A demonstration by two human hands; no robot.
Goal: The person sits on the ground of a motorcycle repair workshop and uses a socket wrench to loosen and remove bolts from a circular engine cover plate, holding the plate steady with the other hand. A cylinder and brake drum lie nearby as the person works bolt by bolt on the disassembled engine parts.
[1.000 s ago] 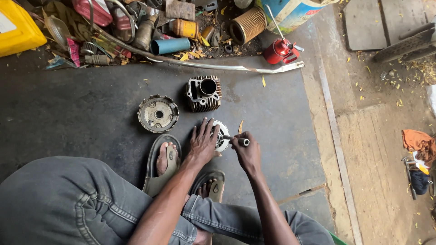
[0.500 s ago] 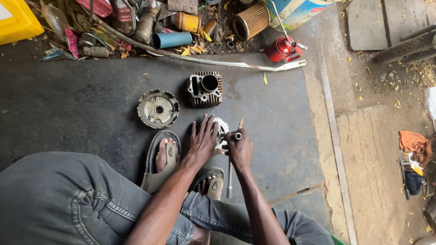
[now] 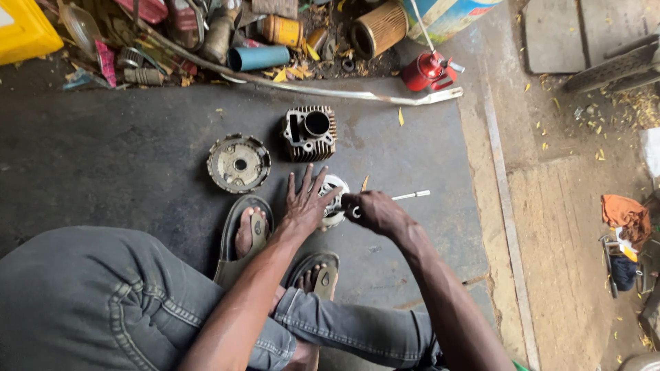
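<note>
I squat on a dark mat (image 3: 124, 172). My left hand (image 3: 307, 200) lies flat with fingers spread on a small round metal engine part (image 3: 333, 199), pressing it to the mat. My right hand (image 3: 375, 211) grips a metal socket wrench (image 3: 410, 196) whose handle points right, its head on the part. A finned engine cylinder (image 3: 309, 133) stands just beyond my hands. To its left lies a round clutch housing (image 3: 238, 163).
A heap of scrap runs along the mat's far edge: a blue tube (image 3: 259, 57), cans, an air filter (image 3: 379, 29), a red oil can (image 3: 427, 70) and a long metal strip (image 3: 344, 93). A yellow container (image 3: 24, 29) sits far left. Concrete floor lies right.
The wrench handle has swung from pointing up to pointing right as my right hand turned it. My left hand stayed on the part.
</note>
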